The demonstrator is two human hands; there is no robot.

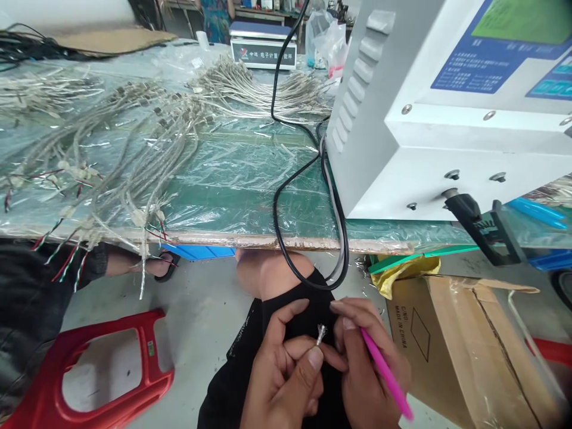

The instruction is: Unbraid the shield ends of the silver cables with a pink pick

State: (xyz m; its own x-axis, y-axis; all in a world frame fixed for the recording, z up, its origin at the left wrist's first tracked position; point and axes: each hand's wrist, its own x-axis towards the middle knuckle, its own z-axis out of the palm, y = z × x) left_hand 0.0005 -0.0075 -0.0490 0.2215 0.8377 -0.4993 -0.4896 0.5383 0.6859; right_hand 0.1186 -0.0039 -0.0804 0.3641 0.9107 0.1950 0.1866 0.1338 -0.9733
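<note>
My left hand pinches a cable between thumb and forefinger. Its frayed silvery wire strands fan upward above the thumb, while the rest of the cable is hidden in the hand. Close beside it on the right, my right hand is closed around a bright pink pen-like tool. The tool slants down to the right, and its working tip is hidden by the fingers. Both hands are over my lap, below the table edge, with the right fingers near the frayed strands.
Bundles of clear-sheathed cables lie on the plastic-covered green table, some hanging over its edge. A white machine stands at right, with a looping black cord. A cardboard box and red stool flank me.
</note>
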